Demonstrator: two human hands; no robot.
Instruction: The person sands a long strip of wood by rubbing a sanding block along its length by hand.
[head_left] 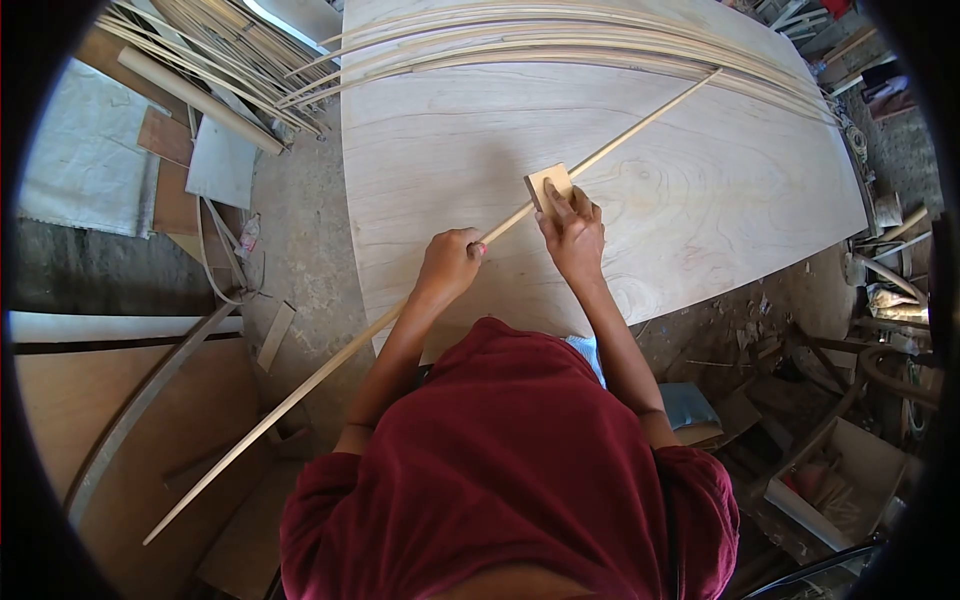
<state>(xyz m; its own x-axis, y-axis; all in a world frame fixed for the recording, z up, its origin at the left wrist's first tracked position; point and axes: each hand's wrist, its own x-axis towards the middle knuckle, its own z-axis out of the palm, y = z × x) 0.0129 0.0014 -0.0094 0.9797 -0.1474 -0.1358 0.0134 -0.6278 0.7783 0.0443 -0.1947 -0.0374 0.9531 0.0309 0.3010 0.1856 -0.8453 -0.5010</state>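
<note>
Pale wood in both hands: the left hand is curled closed round a long thin stick, thumb side toward the other hand, likely so it can't roll or slide. Right hand has a small wooden block pinched at its edges, a finger laid over its top face, probably to spread pressure; block sits against the stick, just beyond the left hand and to its right. Exact contact under the block can't be seen. Stick runs diagonally through the grip: far end ahead and right, reaching the curved strips, near end back and left, past the forearm, over the floor. Too long to lie wholly on the work surface, so the overhang looks deliberate. Under and ahead of the grip, a broad plywood tabletop, backing the far half. Beyond, across its far side, the curved strips, bunched roughly parallel, seemingly to keep them out of the hands' way. Left of the grip, down on the floor, a plastic bottle; farther ahead-left, a tube. Behind-right, low, an open box with small pieces in it, contents too dim to name.
</note>
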